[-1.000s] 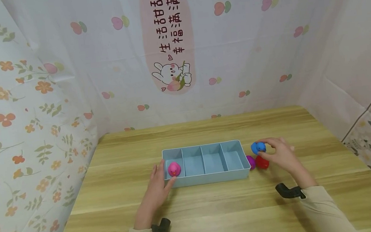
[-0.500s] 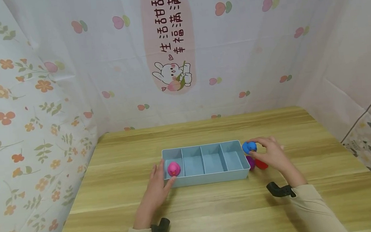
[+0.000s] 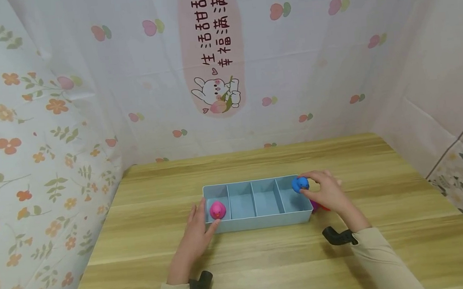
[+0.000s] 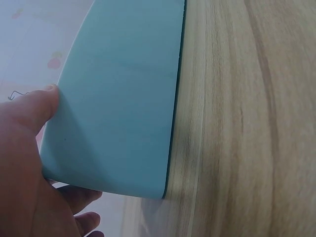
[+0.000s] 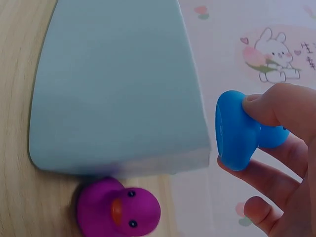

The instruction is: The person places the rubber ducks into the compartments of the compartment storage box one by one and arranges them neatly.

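Between its thumb and fingers, my right hand (image 3: 327, 191) pinches a blue toy duck (image 3: 299, 184), raised over the rightmost compartment of a light-blue divided box (image 3: 263, 222). The right wrist view shows the blue duck (image 5: 234, 131) tilted, apart from the box wall (image 5: 118, 89). At the box's left end rests my left hand (image 3: 196, 235), its thumb on the front rim and its fingers straight along the end wall. A pink duck (image 3: 217, 210) sits in the leftmost compartment. Just outside the right end lies a purple duck (image 5: 118, 207), mostly hidden in the head view.
A sliver of a red toy (image 3: 325, 208) shows under my right hand, beside the purple duck. The box stands on a wood-grain table (image 3: 258, 261). Behind it hangs a printed white cloth (image 3: 316, 73), with floral cloth (image 3: 28, 134) at the left.
My right hand has carried the blue duck leftward, from above the red toy to over the rightmost compartment. The left hand, box and pink duck stay in place.
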A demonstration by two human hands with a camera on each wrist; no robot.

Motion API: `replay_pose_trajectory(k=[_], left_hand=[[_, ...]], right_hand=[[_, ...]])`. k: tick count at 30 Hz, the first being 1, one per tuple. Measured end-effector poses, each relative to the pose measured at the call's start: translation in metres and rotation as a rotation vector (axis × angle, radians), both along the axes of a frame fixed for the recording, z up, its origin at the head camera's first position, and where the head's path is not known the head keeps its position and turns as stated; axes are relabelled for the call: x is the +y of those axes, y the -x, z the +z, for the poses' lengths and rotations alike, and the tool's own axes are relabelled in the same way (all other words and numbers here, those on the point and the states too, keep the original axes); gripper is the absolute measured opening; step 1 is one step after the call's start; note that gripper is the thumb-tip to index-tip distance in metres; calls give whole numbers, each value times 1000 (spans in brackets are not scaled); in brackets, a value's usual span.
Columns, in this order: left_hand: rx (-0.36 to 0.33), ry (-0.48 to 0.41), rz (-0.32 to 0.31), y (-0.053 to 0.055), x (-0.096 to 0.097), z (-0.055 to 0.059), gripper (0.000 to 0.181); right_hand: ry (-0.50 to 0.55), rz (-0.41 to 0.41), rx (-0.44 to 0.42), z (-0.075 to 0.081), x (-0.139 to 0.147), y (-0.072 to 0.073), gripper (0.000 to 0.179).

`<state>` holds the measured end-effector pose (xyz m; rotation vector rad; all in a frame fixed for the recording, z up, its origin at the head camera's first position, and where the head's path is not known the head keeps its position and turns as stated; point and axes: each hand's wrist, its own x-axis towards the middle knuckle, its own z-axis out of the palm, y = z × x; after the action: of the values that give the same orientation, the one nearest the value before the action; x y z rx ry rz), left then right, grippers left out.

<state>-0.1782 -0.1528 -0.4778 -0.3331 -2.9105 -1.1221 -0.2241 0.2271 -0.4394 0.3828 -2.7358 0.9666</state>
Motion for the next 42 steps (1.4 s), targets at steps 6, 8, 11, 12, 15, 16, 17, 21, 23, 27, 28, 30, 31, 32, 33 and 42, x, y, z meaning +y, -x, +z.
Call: replay_pose_trajectory(k=[6,8,11,12,15,16,17,21,23,27,28,30,31,32,33,42], left_hand=[[-3,-1,-4,-1,1,1,76],[-2,-1,-5,-1,1,1,75],[-2,-5,-4,0,1,2,75],[-3,-9,-3,0,0,2,75],[-9,-13,-2,0,1,2,75],[-9,-14,-2,0,1,2,75],[-11,-14,-2,0,1,2,75],[-11,-13,-6,0,2,2,76],[-7,-14,-6,-1,2,2,76],[-9,-11,1,0,2,1,75],[-8,-13,2,0,2,1,75],[-13,-13,5,0,2,1,75],[-12,-14,4,0,2,1,75],[-11,-14,4,-1,2,1,75],[-10,-14,4,-1,2,1,75],[-14,-19,7,-1,1,2,76]], right_hand=[[10,6,-12,1,-7,-2,37],[19,13,-23,1,-11,-2,36],[31,34,-31,1,-16,0,36],[36,43,-31,1,-19,0,36],[36,65,-15,0,-25,1,37],[38,70,-9,1,-27,2,37],[36,70,-5,1,-30,2,37],[37,75,-6,2,-40,2,38],[37,80,-12,2,-45,2,37],[32,104,-13,4,-56,2,37],[32,113,-10,5,-59,3,37],[38,129,-2,6,-63,3,36],[42,139,4,7,-65,3,36],[44,147,7,8,-67,3,36],[44,153,11,8,-69,3,36],[5,165,24,10,-90,4,34]])
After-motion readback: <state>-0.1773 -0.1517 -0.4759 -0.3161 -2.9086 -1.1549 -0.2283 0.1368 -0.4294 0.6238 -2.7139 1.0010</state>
